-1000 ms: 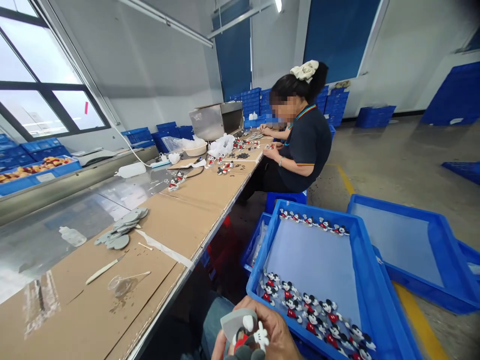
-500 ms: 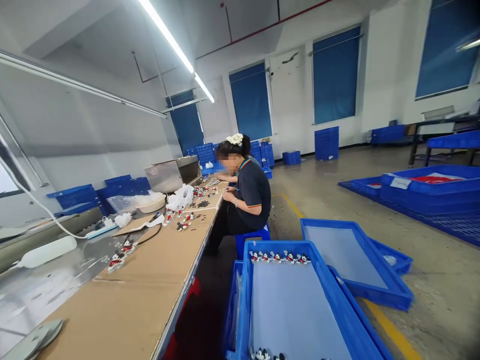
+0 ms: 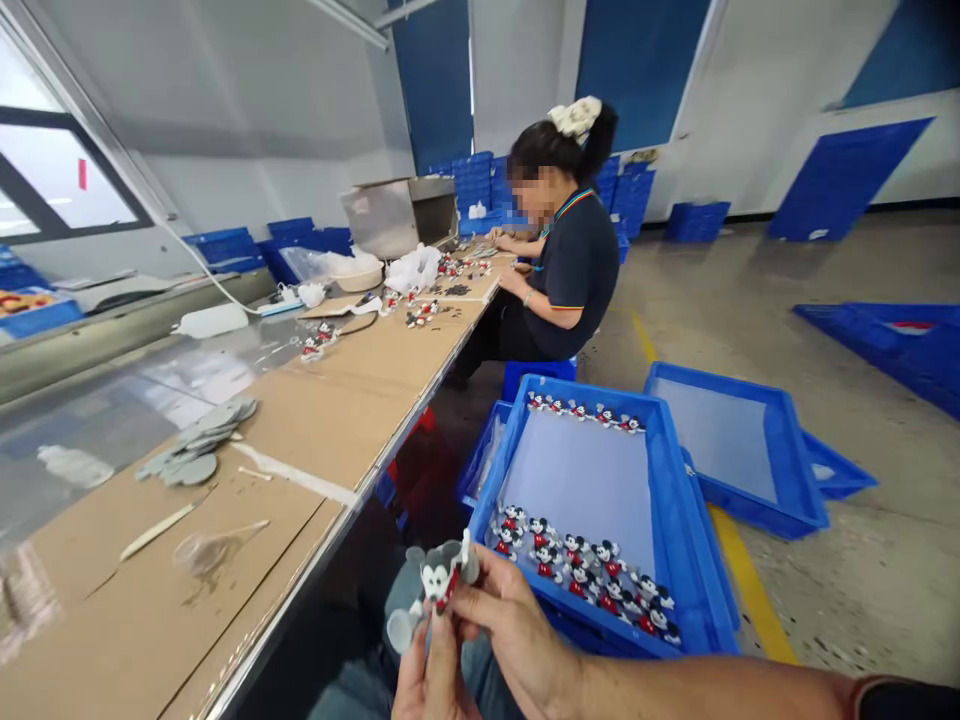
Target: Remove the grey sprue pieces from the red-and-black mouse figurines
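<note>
1. Both hands sit bottom centre of the frame, above the lap, meeting on one mouse figure (image 3: 439,580).
2. Right hand (image 3: 517,635) – fingers curled, pinching the figure from its right side; forearm runs off to the lower right corner.
3. Left hand (image 3: 429,672) – only partly in frame, thumb and fingers closed on the figure's lower part and a pale grey piece under it.
4. Figure is upright, face toward the camera, held just left of the near blue tray (image 3: 675,520).
5. That tray holds two groups of finished figures – a cluster (image 3: 581,575) at its near end, a single row (image 3: 581,410) along its far edge. Middle is bare grey liner.
6. Second blue tray (image 3: 791,480) lies right of it on the floor.
7. Tabletop (image 3: 330,420), left half of frame: stack of grey discs (image 3: 196,452), a flat stick (image 3: 159,530), a clear film scrap (image 3: 206,550).
8. Another person (image 3: 566,270) sits at the far end of the tabletop, upper centre, hands among more figures.
</note>
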Demonstrator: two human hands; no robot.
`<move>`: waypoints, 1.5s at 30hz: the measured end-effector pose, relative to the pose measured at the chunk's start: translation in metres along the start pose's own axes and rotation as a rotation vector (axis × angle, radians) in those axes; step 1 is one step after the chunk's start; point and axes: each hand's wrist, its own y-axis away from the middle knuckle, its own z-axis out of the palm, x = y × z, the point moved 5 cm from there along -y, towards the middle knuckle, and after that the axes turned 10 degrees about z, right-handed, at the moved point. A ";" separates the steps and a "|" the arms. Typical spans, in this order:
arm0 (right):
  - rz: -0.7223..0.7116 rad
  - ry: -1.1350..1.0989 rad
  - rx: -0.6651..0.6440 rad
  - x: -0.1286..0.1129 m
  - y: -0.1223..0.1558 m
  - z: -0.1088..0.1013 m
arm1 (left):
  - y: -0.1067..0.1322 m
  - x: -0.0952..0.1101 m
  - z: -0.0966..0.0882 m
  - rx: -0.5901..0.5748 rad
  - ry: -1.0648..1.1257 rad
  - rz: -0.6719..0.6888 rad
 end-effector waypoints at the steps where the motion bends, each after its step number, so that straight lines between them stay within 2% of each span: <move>1: 0.012 0.002 0.016 -0.001 0.002 0.001 | -0.002 -0.002 0.000 0.047 0.050 -0.030; 4: 0.043 0.022 0.037 -0.005 0.009 0.003 | -0.001 -0.003 0.007 0.129 0.123 -0.129; 8: 0.060 0.082 0.099 -0.005 0.011 0.003 | 0.006 0.005 0.013 0.153 0.105 -0.152; 17: 0.073 0.171 0.114 -0.004 0.010 0.006 | 0.001 0.002 0.009 0.124 0.145 -0.177; 22: 0.038 0.229 0.062 -0.004 0.011 0.008 | -0.002 0.000 0.005 0.088 0.168 -0.181; 27: -0.016 0.291 0.064 -0.002 0.010 0.007 | -0.002 0.002 0.006 0.012 0.192 -0.185; 31: -0.076 0.376 0.053 -0.002 0.010 0.006 | 0.000 0.002 0.007 0.017 0.187 -0.205; 34: -0.120 0.439 0.056 -0.004 0.012 0.006 | -0.001 0.001 0.006 0.013 0.194 -0.184; 40: -0.119 0.442 0.050 -0.005 0.012 0.005 | -0.003 -0.007 -0.001 -0.071 0.199 -0.118; 45: -0.104 0.421 0.047 -0.003 0.013 0.005 | -0.001 -0.008 -0.002 -0.048 0.209 -0.099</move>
